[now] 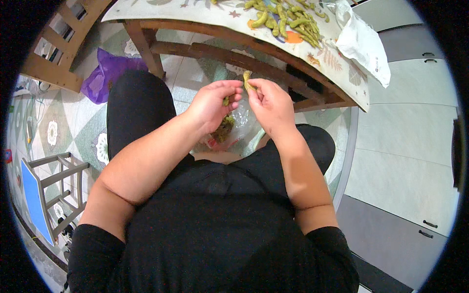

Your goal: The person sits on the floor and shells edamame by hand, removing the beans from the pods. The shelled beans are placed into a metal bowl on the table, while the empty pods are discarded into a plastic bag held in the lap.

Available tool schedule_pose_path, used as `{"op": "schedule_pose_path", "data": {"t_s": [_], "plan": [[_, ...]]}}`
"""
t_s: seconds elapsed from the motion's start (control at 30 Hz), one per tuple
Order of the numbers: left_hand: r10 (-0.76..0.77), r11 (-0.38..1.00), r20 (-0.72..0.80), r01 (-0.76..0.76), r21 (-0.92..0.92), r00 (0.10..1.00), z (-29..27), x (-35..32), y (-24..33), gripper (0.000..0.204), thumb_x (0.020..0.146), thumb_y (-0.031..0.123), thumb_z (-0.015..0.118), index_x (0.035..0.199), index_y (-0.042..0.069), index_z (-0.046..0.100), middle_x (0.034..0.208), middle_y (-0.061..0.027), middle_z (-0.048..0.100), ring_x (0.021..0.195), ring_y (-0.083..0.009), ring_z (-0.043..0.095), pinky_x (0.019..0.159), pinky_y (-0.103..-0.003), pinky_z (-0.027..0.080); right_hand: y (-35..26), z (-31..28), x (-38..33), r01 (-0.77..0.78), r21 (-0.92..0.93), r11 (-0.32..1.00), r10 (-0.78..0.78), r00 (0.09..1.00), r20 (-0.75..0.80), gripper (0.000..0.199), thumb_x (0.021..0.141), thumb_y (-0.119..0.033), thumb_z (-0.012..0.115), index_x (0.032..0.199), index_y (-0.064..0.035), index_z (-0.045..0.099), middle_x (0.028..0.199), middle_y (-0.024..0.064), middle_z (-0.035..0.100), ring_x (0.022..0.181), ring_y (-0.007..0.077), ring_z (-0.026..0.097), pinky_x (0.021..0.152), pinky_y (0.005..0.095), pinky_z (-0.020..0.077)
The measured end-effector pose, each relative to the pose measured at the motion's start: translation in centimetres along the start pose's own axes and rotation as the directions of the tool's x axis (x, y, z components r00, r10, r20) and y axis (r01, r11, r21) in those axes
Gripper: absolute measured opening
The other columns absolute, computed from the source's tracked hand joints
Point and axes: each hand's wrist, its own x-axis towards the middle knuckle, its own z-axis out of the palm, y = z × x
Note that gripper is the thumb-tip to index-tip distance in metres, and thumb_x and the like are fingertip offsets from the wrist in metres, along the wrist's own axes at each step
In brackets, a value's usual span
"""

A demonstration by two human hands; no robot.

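Observation:
Between the thumb and fingers of my right hand point(269, 101) is a yellow-green edamame pod point(247, 79), its tip pointing up. Close beside it, my left hand point(213, 101) is turned palm inward with its fingers curled. A bit of yellow-green, which looks like another pod, shows within those fingers; most of it is hidden. Below both hands, between my knees, sits a clear plastic bag point(244, 124) with green and brown plant scraps point(223, 129) in it. More edamame pods point(288, 19) lie heaped on the table ahead.
A wooden table with a patterned cloth point(195, 13) stands ahead; a white plastic bag point(364, 46) hangs over its right corner. On the tiled floor at left are a purple bag point(105, 75) and a blue-topped stool point(36, 200). Cabinets point(400, 132) line the right side.

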Motion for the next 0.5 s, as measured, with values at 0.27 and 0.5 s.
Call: {"op": "schedule_pose_path", "data": {"t_s": [0.27,0.5], "plan": [[-0.054,0.999,-0.153,0.053,-0.006,0.987,0.0,-0.5,0.6,0.018,0.081,0.009,0.04,0.093,0.002,0.052,0.066,0.0009,0.043,0.057,-0.0088,0.038,0.051,-0.021,0.032,1.3,-1.6,-0.1,-0.261,0.178,0.949,0.214,0.945,0.246,0.016,0.077,-0.014,0.058,0.086,-0.0008,0.058,0.072,0.0013,0.056,0.063,0.0062,0.048,0.057,0.0204,0.0406],[-0.12,0.992,-0.092,0.124,0.036,0.988,0.4,-0.3,0.8,0.019,0.083,0.01,0.037,0.097,0.005,0.05,0.063,0.0025,0.043,0.056,-0.0079,0.038,0.05,-0.021,0.032,2.7,-5.7,5.7,-0.067,-0.061,0.996,0.055,0.981,-0.186,0.016,0.078,-0.016,0.056,0.083,-0.0013,0.06,0.071,0.0042,0.057,0.063,0.0102,0.051,0.06,0.0228,0.0411]]}}
